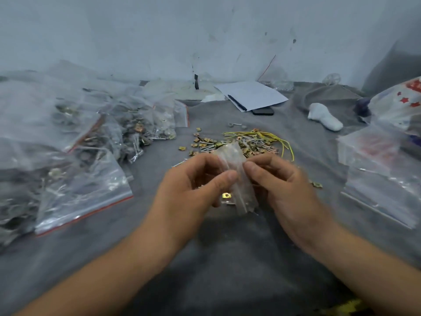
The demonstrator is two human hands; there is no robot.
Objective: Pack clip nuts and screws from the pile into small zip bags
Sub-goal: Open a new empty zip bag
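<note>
Head view: left hand (193,181) and right hand (280,181) both pinch small zip bag (237,176), long axis pointing away. Pile (239,144) lies just beyond, toward cloth's (227,258) far edge; right hand marginally nearer, I judge.

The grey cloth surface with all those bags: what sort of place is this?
Probably a makeshift hardware-packing spot by a bare wall. A loose pile of brass clip nuts and silver screws lies on the grey cloth, with filled clear zip bags stacked left.
</note>
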